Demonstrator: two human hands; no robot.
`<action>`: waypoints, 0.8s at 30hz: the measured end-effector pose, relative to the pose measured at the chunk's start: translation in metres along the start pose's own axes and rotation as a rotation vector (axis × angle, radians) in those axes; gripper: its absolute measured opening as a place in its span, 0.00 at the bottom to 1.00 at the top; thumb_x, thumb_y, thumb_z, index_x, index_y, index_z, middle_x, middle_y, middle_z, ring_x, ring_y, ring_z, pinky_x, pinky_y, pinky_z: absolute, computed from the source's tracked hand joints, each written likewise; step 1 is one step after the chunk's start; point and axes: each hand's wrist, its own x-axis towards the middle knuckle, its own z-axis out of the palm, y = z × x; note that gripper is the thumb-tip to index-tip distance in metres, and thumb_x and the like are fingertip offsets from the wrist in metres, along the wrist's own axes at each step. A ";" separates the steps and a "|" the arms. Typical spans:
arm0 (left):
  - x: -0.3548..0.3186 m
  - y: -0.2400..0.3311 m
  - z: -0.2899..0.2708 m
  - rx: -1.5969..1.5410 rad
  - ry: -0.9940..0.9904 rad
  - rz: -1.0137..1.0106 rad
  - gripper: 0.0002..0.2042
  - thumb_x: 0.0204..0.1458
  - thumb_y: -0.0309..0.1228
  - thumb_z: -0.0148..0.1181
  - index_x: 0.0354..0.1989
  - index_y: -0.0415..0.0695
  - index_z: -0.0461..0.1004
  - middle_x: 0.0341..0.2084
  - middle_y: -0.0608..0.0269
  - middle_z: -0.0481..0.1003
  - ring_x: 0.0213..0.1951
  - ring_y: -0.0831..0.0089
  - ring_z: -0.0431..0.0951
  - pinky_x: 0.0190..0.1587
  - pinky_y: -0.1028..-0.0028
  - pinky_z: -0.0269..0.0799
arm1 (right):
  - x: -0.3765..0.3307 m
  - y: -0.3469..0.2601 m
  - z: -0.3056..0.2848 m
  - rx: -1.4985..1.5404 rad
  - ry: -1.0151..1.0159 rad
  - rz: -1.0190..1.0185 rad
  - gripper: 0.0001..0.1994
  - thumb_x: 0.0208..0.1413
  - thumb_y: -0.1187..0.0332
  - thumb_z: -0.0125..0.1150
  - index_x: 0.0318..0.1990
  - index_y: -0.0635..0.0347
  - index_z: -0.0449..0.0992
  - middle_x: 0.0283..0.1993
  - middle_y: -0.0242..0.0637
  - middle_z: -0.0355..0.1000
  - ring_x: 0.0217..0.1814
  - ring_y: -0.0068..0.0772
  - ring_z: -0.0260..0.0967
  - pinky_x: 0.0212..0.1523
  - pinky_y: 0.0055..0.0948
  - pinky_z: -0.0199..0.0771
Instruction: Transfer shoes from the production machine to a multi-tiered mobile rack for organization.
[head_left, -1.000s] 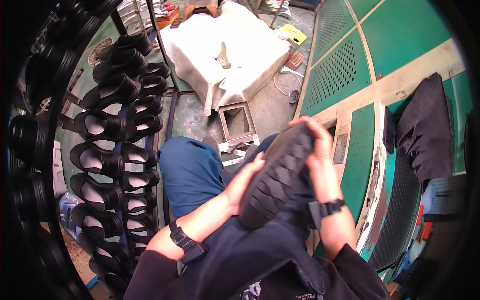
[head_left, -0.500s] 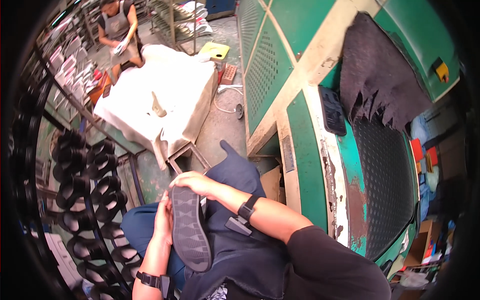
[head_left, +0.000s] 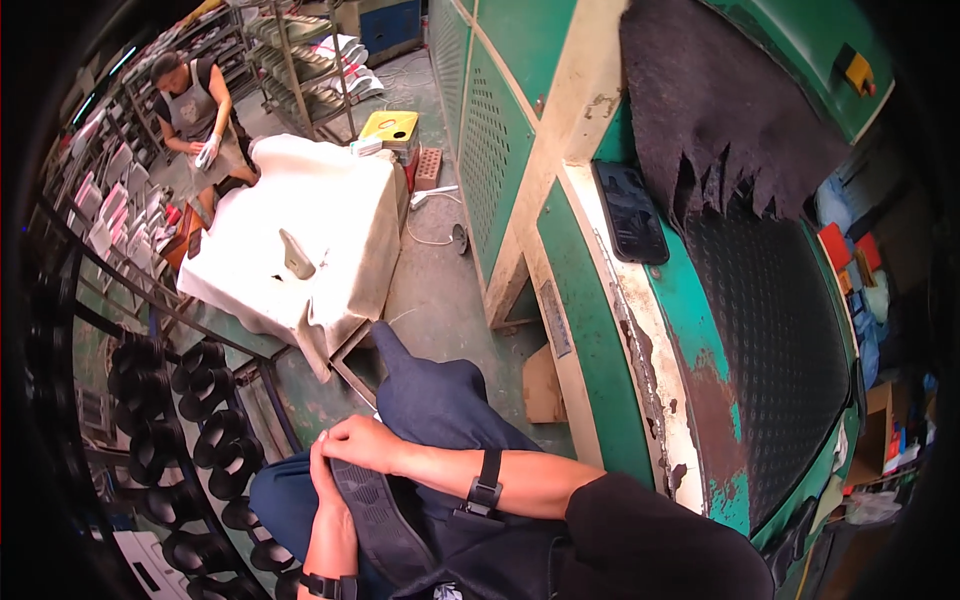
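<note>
A black rubber shoe sole [head_left: 385, 520] lies tread-up along my lap, over my dark blue trousers [head_left: 440, 400]. My right hand [head_left: 362, 445] curls over its upper end, the forearm with a black wristband reaching in from the right. My left hand [head_left: 325, 500] grips the sole's left edge, with a watch on the wrist near the bottom edge. Both hands hold the same sole.
A rack of black soles [head_left: 190, 440] stands at my left. A green machine [head_left: 590, 330] on the right carries a black rubber mat [head_left: 780, 330], a phone [head_left: 630, 210] and a torn dark felt sheet [head_left: 720, 110]. Beyond a white-covered table [head_left: 330, 200], another person [head_left: 195, 110] works.
The view has swung from the rack toward the machine. The sole has come down from in front of me onto my lap, with both hands still on it.
</note>
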 end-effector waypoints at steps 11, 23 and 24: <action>-0.023 0.025 0.005 0.019 -0.235 0.109 0.20 0.64 0.48 0.46 0.44 0.44 0.76 0.35 0.63 0.78 0.39 0.69 0.80 0.43 0.72 0.76 | 0.004 -0.033 -0.011 0.128 -0.105 -0.116 0.13 0.56 0.64 0.56 0.34 0.65 0.82 0.30 0.38 0.79 0.33 0.24 0.75 0.40 0.27 0.73; -0.150 -0.017 0.019 -0.268 -0.373 -0.294 0.46 0.53 0.69 0.36 0.66 0.38 0.60 0.54 0.37 0.69 0.53 0.41 0.73 0.54 0.48 0.72 | 0.043 -0.017 -0.009 0.670 -0.077 0.268 0.20 0.60 0.56 0.50 0.33 0.65 0.79 0.30 0.41 0.77 0.28 0.29 0.75 0.32 0.25 0.74; -0.157 -0.023 0.019 -0.358 -0.340 -0.259 0.46 0.53 0.68 0.36 0.67 0.39 0.59 0.55 0.37 0.69 0.54 0.41 0.73 0.54 0.49 0.72 | 0.043 -0.021 -0.007 0.700 -0.169 0.346 0.20 0.61 0.57 0.49 0.35 0.65 0.80 0.30 0.41 0.78 0.30 0.30 0.75 0.35 0.26 0.75</action>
